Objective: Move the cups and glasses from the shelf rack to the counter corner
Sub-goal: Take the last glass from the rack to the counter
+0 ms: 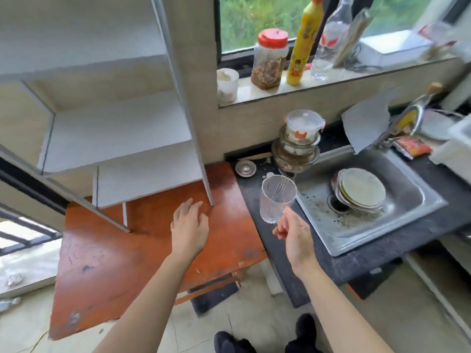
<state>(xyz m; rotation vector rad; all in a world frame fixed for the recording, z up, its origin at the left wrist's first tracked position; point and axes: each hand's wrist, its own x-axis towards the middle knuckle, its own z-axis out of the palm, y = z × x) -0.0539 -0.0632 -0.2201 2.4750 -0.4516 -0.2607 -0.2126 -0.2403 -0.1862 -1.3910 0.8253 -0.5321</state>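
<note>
1. Head view, the glass [277,197]: a clear tumbler with fine vertical ribs down its wall and a thick base. It is empty, and its open mouth tips slightly toward the camera. It is held in the air over the dark counter [251,215], just left of the steel sink [397,225] and in front of a stack of lidded containers [298,146] in the counter's back corner.
2. Head view, the right hand [293,236]: it reaches forward with the forearm stretched out and the palm turned inward. The thumb and fingertips pinch the tumbler low on its side, near the base.
3. Head view, the left hand [190,224]: it is palm down over the orange-brown table [102,263], beside the front leg of the white shelf rack [114,133]. The fingers are spread, relaxed and hold nothing. Whether they touch the tabletop cannot be told.
4. Head view, surroundings: a pile of plates [360,191] lies in the sink.
</note>
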